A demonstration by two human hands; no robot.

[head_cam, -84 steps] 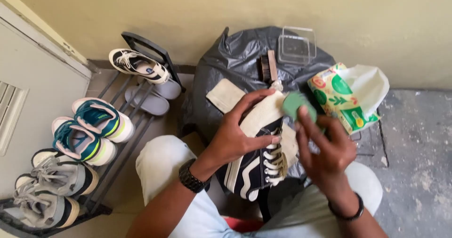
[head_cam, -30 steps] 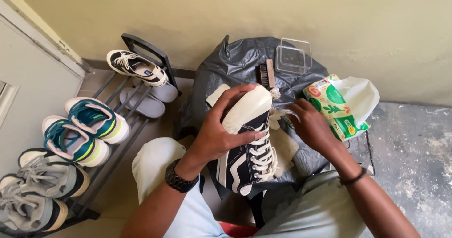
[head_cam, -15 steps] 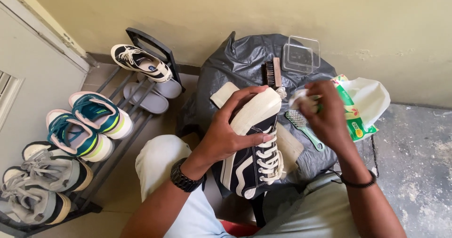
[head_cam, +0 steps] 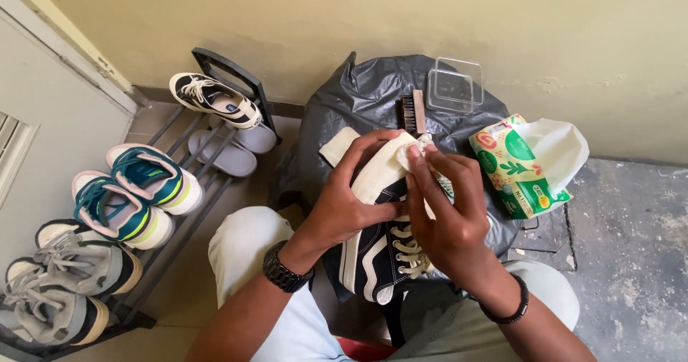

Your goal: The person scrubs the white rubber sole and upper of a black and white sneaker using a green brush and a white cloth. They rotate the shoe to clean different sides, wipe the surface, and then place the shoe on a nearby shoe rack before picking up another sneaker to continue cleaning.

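My left hand (head_cam: pixel 349 208) grips a black and white lace-up sneaker (head_cam: pixel 380 254), held toe-up over my lap with its pale sole turned toward me. My right hand (head_cam: pixel 448 211) presses a white wipe (head_cam: pixel 414 150) against the toe end of the sneaker, fingers curled over it. Both hands touch the shoe just in front of a surface covered with grey plastic sheet (head_cam: pixel 351 104).
On the plastic lie a wooden brush (head_cam: pixel 413 111), a clear plastic box (head_cam: pixel 454 85) and a cream sponge (head_cam: pixel 337 147). A green and white packet of wipes (head_cam: pixel 527 165) sits at the right. A metal shoe rack (head_cam: pixel 179 190) with several shoes and slippers stands at the left.
My right hand went out to the packet of wipes, came back with a white wipe, and now presses it on the sneaker's toe. The left hand kept holding the shoe.
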